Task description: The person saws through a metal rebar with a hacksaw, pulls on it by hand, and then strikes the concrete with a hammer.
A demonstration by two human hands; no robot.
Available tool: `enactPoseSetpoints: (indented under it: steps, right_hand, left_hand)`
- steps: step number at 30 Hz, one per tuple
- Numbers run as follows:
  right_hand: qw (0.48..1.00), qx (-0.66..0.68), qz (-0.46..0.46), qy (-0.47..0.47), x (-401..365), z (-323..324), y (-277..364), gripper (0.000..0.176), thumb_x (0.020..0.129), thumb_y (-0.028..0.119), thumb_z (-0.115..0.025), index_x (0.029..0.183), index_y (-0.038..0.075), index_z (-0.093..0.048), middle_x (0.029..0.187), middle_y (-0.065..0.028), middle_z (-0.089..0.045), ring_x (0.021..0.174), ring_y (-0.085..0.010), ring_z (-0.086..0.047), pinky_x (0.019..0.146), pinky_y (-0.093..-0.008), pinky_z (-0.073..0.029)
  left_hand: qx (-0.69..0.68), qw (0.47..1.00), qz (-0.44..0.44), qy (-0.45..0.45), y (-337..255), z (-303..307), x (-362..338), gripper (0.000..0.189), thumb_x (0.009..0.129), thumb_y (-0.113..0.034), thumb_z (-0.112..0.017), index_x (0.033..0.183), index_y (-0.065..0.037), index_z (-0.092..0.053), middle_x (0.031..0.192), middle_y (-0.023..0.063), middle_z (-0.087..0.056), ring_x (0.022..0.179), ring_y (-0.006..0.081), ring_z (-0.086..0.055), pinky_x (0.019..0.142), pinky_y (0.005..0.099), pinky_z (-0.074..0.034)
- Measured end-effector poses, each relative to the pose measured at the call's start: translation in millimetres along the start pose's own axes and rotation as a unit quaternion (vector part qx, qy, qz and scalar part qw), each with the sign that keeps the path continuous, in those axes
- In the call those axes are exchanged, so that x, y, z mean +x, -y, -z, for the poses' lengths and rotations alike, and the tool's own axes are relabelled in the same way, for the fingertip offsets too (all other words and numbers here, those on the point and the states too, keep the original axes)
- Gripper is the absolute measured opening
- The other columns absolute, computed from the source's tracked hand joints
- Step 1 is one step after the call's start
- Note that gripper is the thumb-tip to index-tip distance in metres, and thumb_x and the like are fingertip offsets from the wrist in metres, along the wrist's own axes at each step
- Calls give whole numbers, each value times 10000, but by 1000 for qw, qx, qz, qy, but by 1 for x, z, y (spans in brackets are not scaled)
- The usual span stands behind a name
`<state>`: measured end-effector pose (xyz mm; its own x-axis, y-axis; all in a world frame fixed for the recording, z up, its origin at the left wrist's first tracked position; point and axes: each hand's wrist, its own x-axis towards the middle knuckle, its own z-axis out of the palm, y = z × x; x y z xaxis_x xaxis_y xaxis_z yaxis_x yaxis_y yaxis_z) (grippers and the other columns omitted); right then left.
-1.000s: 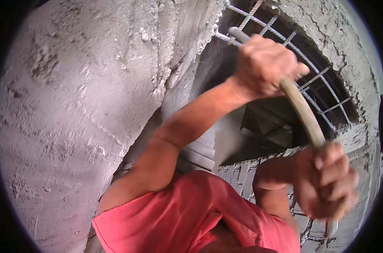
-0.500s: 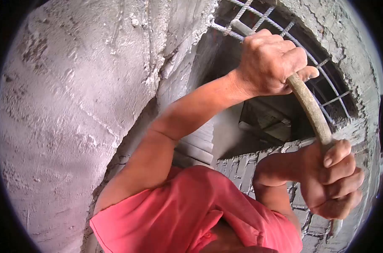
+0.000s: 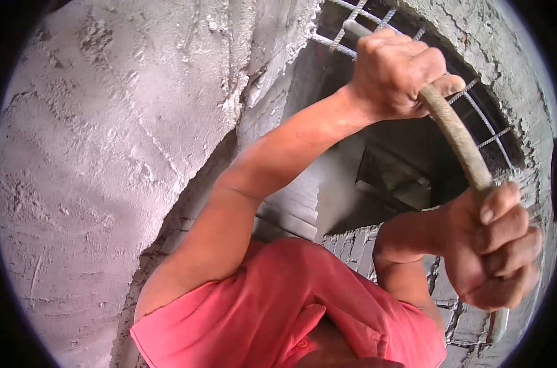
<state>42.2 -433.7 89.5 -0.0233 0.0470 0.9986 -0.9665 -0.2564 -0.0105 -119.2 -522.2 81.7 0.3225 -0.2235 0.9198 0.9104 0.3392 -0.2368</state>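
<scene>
A worn wooden pole (image 3: 456,136) slants across the upper right of the head view, looking curved through the lens. My left hand (image 3: 396,75) is closed around its upper part, knuckles up and thumb sticking out to the right. The pole's rounded upper end (image 3: 355,28) pokes out beyond that fist, in front of a rebar grid (image 3: 488,136). Lower down, my right hand (image 3: 496,248) wraps its fingers around the same pole. Below the right fist a pale lower end (image 3: 500,325) comes out; what it carries, if anything, cannot be made out.
A rough grey plastered surface (image 3: 94,184) fills the left side. Behind the rebar is a dark opening bordered by a rough mortar edge (image 3: 487,55). Grey brickwork (image 3: 355,248) shows below it. My red shirt (image 3: 260,306) takes up the bottom.
Both hands have moved slightly upward with the pole, the right hand also a little to the right. Their grips look the same. The background has shifted slightly to the right.
</scene>
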Motion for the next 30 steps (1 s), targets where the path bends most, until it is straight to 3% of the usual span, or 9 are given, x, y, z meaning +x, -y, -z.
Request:
enactPoseSetpoints:
  steps: [2, 4, 6, 8, 12, 16, 20, 24, 30]
  right_hand:
    - [999, -23, 10, -32, -12, -7, -60, 226, 991, 179, -497, 797, 160, -382, 689, 9, -363, 550, -138, -349, 632, -354, -372]
    - [996, -54, 7, -67, -28, -8, -88, 181, 990, 137, -517, 850, 132, -403, 696, -17, -380, 551, -151, -370, 606, -357, -392]
    - [999, 30, 17, 25, -27, 10, -90, 167, 1002, 130, -514, 887, 135, -393, 692, -11, -367, 517, -130, -324, 573, -374, -390]
    - [990, -143, 5, -19, -33, 11, -71, 171, 1004, 142, -498, 870, 138, -392, 684, -10, -362, 529, -128, -330, 572, -376, -387]
    - [996, 86, -7, 35, -3, 10, -17, 247, 1021, 200, -442, 779, 174, -401, 691, 35, -366, 555, -96, -340, 623, -369, -396]
    - [991, 103, -40, 74, -13, 24, -17, 300, 1034, 235, -459, 750, 188, -376, 685, 49, -345, 553, -80, -352, 635, -343, -401]
    - [997, 45, 13, -64, -27, 26, -86, 248, 1036, 186, -491, 810, 155, -395, 666, 19, -326, 543, -121, -353, 622, -374, -420]
    - [999, -21, -7, 34, -14, 9, -38, 259, 1037, 161, -479, 809, 159, -355, 676, 2, -361, 530, -132, -380, 626, -402, -436]
    - [999, -19, 4, -32, -4, -1, 16, 376, 1045, 227, -444, 689, 195, -326, 653, 53, -335, 508, -105, -329, 601, -372, -383]
  left_hand:
    - [31, 997, -30, 56, 28, 8, -23, 486, 891, -357, -775, 601, -126, -461, 510, 79, -449, 455, 299, -513, 473, 408, -399]
    - [90, 989, 70, 91, 88, 14, -80, 476, 923, -332, -736, 605, -120, -453, 527, 108, -465, 476, 332, -530, 475, 434, -405]
    - [98, 989, 84, 77, 77, 12, -72, 479, 935, -321, -688, 588, -125, -421, 522, 102, -452, 493, 334, -555, 496, 426, -422]
    - [96, 991, 77, 58, 69, 1, -72, 498, 953, -325, -669, 574, -129, -413, 521, 107, -450, 485, 334, -540, 486, 436, -401]
    - [36, 996, 70, 44, 20, 7, -33, 520, 903, -352, -764, 587, -112, -427, 532, 91, -430, 470, 315, -493, 477, 430, -365]
    - [25, 999, -6, 19, 30, 13, -26, 504, 890, -341, -778, 583, -131, -437, 518, 73, -420, 449, 299, -480, 461, 405, -351]
    - [115, 990, 29, 74, 81, 8, -63, 492, 897, -324, -744, 582, -143, -412, 516, 80, -447, 442, 303, -490, 457, 423, -373]
    - [40, 997, 66, 19, 48, -3, -55, 526, 922, -375, -744, 587, -125, -425, 506, 93, -415, 445, 325, -468, 468, 426, -364]
    - [15, 999, 28, 24, 14, 4, -16, 457, 870, -279, -770, 589, -126, -444, 531, 77, -456, 458, 313, -483, 470, 404, -373]
